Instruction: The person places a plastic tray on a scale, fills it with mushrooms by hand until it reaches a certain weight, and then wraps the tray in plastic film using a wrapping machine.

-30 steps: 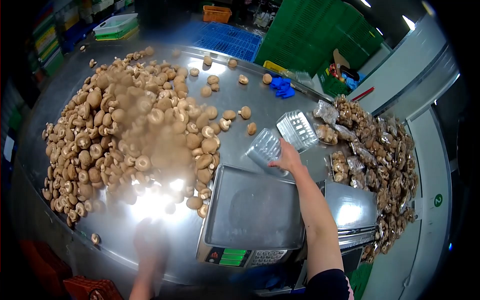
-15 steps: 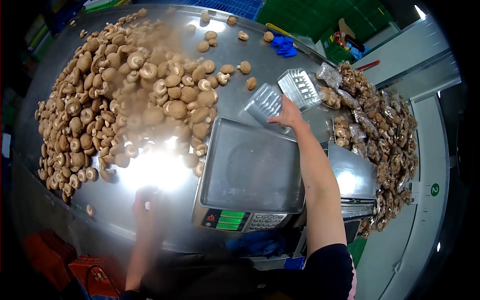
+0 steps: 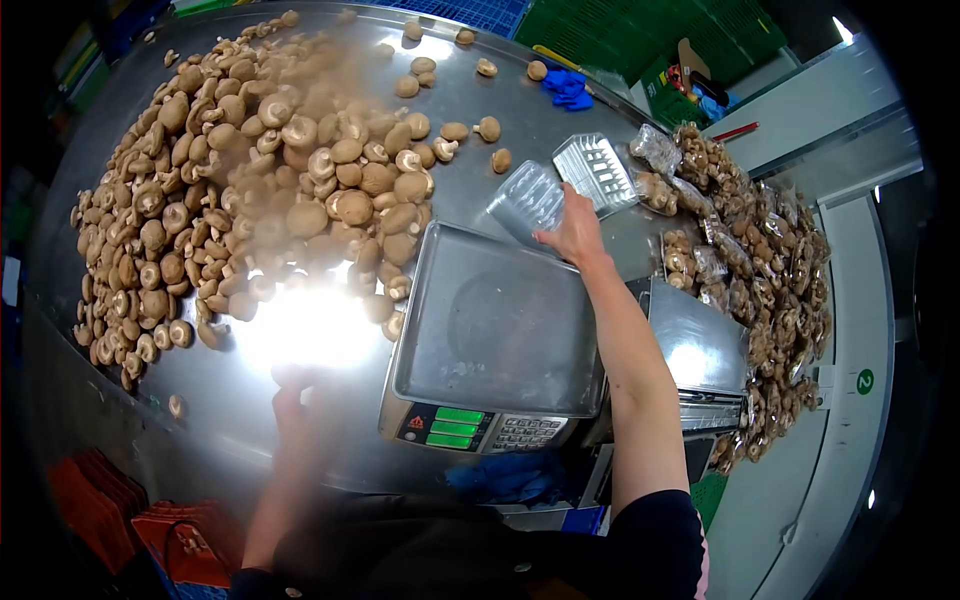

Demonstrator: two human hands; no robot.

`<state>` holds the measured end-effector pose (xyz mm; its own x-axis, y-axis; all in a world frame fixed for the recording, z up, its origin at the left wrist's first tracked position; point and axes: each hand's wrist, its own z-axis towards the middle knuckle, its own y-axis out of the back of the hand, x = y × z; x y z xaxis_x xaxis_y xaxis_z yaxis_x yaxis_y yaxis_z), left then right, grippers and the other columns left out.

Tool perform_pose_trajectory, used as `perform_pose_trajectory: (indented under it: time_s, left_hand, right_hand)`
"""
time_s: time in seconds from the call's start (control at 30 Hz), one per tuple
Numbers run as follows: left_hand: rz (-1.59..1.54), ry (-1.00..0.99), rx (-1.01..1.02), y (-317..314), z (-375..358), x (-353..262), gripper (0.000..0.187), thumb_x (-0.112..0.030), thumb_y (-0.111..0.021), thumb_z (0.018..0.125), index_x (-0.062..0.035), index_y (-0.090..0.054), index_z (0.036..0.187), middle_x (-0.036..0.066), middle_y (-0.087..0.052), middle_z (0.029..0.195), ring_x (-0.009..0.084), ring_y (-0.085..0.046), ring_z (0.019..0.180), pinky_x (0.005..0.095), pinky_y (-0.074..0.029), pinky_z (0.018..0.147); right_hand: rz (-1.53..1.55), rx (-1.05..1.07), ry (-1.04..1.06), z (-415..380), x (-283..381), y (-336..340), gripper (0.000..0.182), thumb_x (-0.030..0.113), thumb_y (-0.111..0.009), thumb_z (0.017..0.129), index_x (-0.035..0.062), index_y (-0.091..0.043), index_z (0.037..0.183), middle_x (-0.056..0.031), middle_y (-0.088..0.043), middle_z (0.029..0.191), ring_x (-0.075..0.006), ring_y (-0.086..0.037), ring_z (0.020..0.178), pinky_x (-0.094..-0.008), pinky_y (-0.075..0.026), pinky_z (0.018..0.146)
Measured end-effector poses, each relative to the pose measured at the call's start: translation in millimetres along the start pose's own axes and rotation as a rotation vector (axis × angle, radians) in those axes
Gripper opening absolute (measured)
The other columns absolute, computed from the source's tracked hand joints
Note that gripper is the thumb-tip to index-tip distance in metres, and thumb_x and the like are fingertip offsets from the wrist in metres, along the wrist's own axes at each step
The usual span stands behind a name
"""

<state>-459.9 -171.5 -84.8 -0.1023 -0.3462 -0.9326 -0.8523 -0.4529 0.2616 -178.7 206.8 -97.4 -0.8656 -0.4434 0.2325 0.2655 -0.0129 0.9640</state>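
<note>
My right hand (image 3: 575, 232) is closed on the edge of a clear plastic tray (image 3: 524, 203), just beyond the scale's far right corner. A second clear tray (image 3: 598, 172) lies right behind it on the steel table. My left hand (image 3: 292, 392) is over the near part of the table, left of the scale; glare and a blurry patch hide its fingers. Between my arms stands the weighing scale (image 3: 495, 330), its metal pan bare and its green displays lit. A large heap of shiitake mushrooms (image 3: 355, 208) covers the table's left side.
Wrapped packs of mushrooms (image 3: 770, 290) are piled on the right. Blue gloves (image 3: 568, 90) lie near the far edge, with several loose mushrooms around. A metal box (image 3: 695, 340) stands right of the scale. Red crates (image 3: 185, 540) sit below the table at the left.
The view has shifted slightly. My right hand keeps its grip on the tray at nearly the same place, and my left hand has moved only a little.
</note>
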Motion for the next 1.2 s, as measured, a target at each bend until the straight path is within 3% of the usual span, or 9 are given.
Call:
perform_pose_trajectory:
  time_s: [0.17, 0.37, 0.43, 0.57, 0.63, 0.9, 0.93, 1.07, 1.2]
  left_hand:
    - [0.006, -0.052, 0.019, 12, -1, 18, 0.019, 0.005, -0.052, 0.086, 0.0011, -0.058, 0.104, 0.010, -0.066, 0.094, 0.0188, -0.064, 0.093, 0.0303, -0.050, 0.085]
    - [-0.060, 0.111, -0.043, 19, 3, 5, 0.030, -0.005, -0.053, 0.090, 0.0004, -0.049, 0.119, 0.016, -0.061, 0.113, 0.0223, -0.064, 0.098, 0.0313, -0.050, 0.086]
    - [-0.030, -0.098, -0.047, 28, 5, 14, 0.040, -0.011, -0.053, 0.091, -0.0003, -0.043, 0.128, 0.018, -0.057, 0.119, 0.0243, -0.064, 0.097, 0.0315, -0.051, 0.081]
    - [-0.029, -0.041, 0.055, 54, -3, -2, 0.032, -0.013, -0.051, 0.093, 0.0001, -0.047, 0.123, 0.016, -0.062, 0.103, 0.0188, -0.064, 0.070, 0.0248, -0.048, 0.054]
    - [-0.180, 0.412, 0.120, 71, -19, -20, 0.021, -0.011, -0.049, 0.094, 0.0006, -0.053, 0.111, 0.013, -0.067, 0.086, 0.0140, -0.061, 0.051, 0.0201, -0.041, 0.038]
    - [-0.419, 0.645, -0.216, 124, -58, 81, 0.015, -0.010, -0.040, 0.097, 0.0020, -0.046, 0.105, 0.016, -0.065, 0.079, 0.0142, -0.050, 0.036, 0.0223, -0.033, 0.028]
    - [-0.158, 0.390, -0.061, 124, -67, 124, 0.016, -0.009, -0.041, 0.097, 0.0029, -0.045, 0.107, 0.017, -0.065, 0.081, 0.0146, -0.051, 0.038, 0.0227, -0.034, 0.030]
    - [-0.560, 0.873, -0.069, 103, -38, 100, 0.028, -0.002, -0.043, 0.094, 0.0065, -0.040, 0.120, 0.022, -0.065, 0.095, 0.0147, -0.055, 0.051, 0.0229, -0.039, 0.038]
    - [-0.708, 0.765, -0.079, 97, 14, 93, 0.034, 0.005, -0.042, 0.091, 0.0071, -0.037, 0.125, 0.023, -0.061, 0.105, 0.0153, -0.054, 0.054, 0.0227, -0.040, 0.041]
  right_hand:
    - [0.074, 0.108, 0.076, -1, -12, 16, 0.074, 0.033, -0.073, 0.071, -0.0023, -0.045, 0.130, -0.0253, -0.056, 0.118, -0.0395, -0.053, 0.110, -0.0427, -0.042, 0.097]
    - [0.049, -0.236, 0.076, -4, 58, 69, 0.029, 0.018, -0.046, 0.094, 0.0092, -0.055, 0.121, -0.0166, -0.066, 0.078, -0.0318, -0.064, 0.065, -0.0408, -0.050, 0.062]
    - [0.586, 0.002, 0.103, -38, 136, 84, 0.027, 0.016, -0.047, 0.093, 0.0094, -0.057, 0.118, -0.0123, -0.065, 0.071, -0.0248, -0.064, 0.061, -0.0358, -0.050, 0.059]
    - [0.598, 0.697, 0.480, -119, 232, 44, 0.025, 0.016, -0.051, 0.091, 0.0063, -0.059, 0.114, -0.0097, -0.067, 0.073, -0.0199, -0.064, 0.061, -0.0312, -0.050, 0.058]
    - [0.849, 1.015, 0.294, -139, 264, 22, 0.033, 0.017, -0.056, 0.091, 0.0038, -0.053, 0.120, -0.0108, -0.067, 0.077, -0.0217, -0.065, 0.065, -0.0327, -0.050, 0.061]
    - [1.138, 0.918, -0.241, -261, 304, -78, 0.065, 0.008, -0.054, 0.093, -0.0053, -0.016, 0.143, -0.0135, -0.064, 0.089, -0.0162, -0.062, 0.058, -0.0259, -0.052, 0.053]
    - [1.096, 0.955, -0.284, -267, 303, -85, 0.061, 0.006, -0.050, 0.093, -0.0042, -0.018, 0.143, -0.0150, -0.064, 0.090, -0.0165, -0.061, 0.054, -0.0260, -0.051, 0.049]
    - [1.037, 0.954, -0.562, -261, 294, -103, 0.047, -0.002, -0.038, 0.093, -0.0003, -0.029, 0.139, -0.0177, -0.064, 0.093, -0.0160, -0.057, 0.046, -0.0261, -0.045, 0.037]
    - [1.162, 0.727, -0.667, -209, 301, -122, 0.039, 0.001, -0.036, 0.093, -0.0058, -0.037, 0.132, -0.0196, -0.063, 0.093, -0.0158, -0.056, 0.046, -0.0264, -0.042, 0.035]
